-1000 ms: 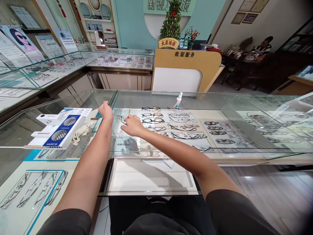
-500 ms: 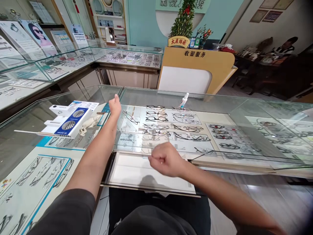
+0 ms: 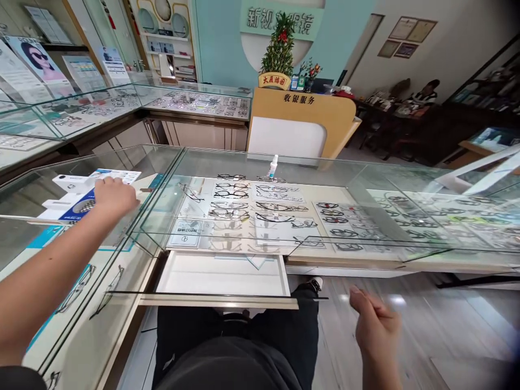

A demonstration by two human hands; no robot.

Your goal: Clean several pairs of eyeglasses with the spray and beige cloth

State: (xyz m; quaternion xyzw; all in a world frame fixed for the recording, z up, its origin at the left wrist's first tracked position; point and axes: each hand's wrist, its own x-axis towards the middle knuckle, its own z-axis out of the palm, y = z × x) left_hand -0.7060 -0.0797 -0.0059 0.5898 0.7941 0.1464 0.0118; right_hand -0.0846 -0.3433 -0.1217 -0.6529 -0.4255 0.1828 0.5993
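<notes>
My left hand (image 3: pixel 114 197) rests on the glass counter top at the left, against a blue and white box (image 3: pixel 77 208) on a white stand. I see only its back, so its fingers are hidden. My right hand (image 3: pixel 376 325) hangs low at the right over the floor, loosely curled with nothing visible in it. Between them a glass showcase holds a display tray (image 3: pixel 325 192) with rows of spectacle frames. One pair of glasses (image 3: pixel 189 192) lies apart at the tray's left. A white drawer (image 3: pixel 221 279) stands pulled out toward my legs.
A small spray bottle (image 3: pixel 273 166) stands on the far glass edge. A yellow cashier desk (image 3: pixel 300 124) with a potted plant is behind. More glass showcases (image 3: pixel 199 103) run along the left and back. A person (image 3: pixel 426 92) sits at a dark desk at the far right.
My right hand pulled back out of the showcase, toward me and down to the right. My left hand moved left from the case's corner to the box on the counter top.
</notes>
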